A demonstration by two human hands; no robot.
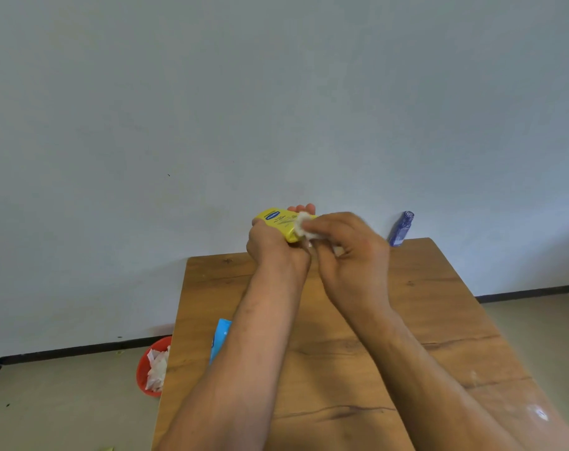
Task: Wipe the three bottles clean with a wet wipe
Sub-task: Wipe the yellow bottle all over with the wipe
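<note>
My left hand grips a yellow lotion bottle with a blue label, held tilted above the far end of the wooden table. My right hand presses a crumpled white wet wipe against the bottle's right side. A blue bottle stands upright at the table's far right corner, apart from both hands. A light blue pack lies on the table's left side, partly hidden behind my left forearm. A third bottle is not visible.
A red bin holding used white wipes sits on the floor by the table's left edge. A pale wall rises just behind the table. White smudges mark the table's near right part.
</note>
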